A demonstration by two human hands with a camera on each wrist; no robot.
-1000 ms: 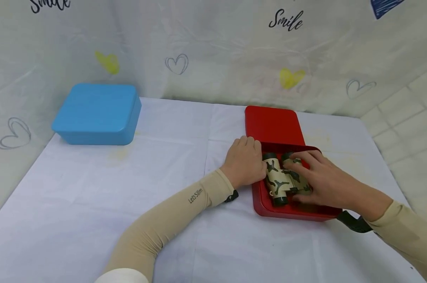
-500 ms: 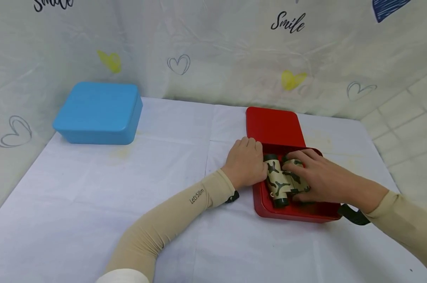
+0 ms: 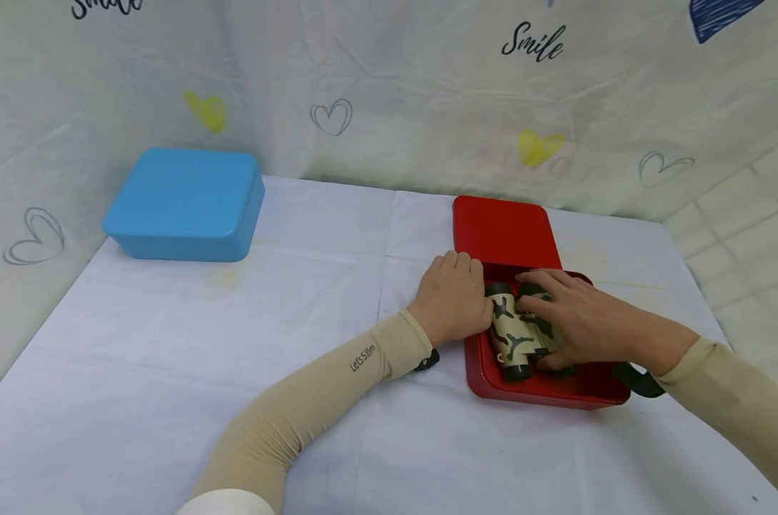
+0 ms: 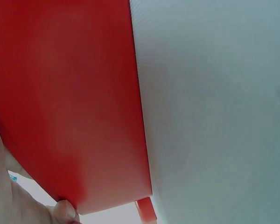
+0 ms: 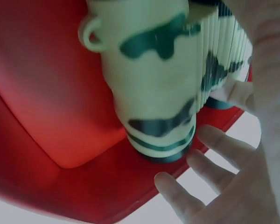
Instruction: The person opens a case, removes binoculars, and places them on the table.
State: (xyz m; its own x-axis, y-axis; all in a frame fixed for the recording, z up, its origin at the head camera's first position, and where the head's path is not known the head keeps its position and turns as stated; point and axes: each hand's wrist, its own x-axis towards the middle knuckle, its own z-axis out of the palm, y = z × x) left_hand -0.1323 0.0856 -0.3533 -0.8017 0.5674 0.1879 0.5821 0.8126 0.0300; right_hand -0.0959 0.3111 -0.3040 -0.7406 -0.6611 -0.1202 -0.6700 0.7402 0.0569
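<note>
Camouflage-patterned binoculars (image 3: 512,332) lie in the red box (image 3: 524,395), tan with dark green patches and dark ends. My right hand (image 3: 582,318) reaches down over their right barrel, with fingers bent toward the far end and the thumb by the near end. Part of that barrel is hidden under the hand. In the right wrist view, a small strap loop (image 5: 91,35) sticks out of one barrel and the fingertips (image 5: 164,184) are spread near the barrel's end. My left hand (image 3: 453,297) grips the box's left wall at the rim; its outer side fills much of the left wrist view.
A flat red lid (image 3: 504,229) lies behind the box. At the back left stands a closed blue box (image 3: 185,207). White cloth (image 3: 285,307) covers the table, and a patterned curtain (image 3: 389,86) hangs behind it.
My right hand has shifted slightly left and away from me over the binoculars, its wrist higher in view. The left hand stays on the box wall. The whole head view has drifted slightly.
</note>
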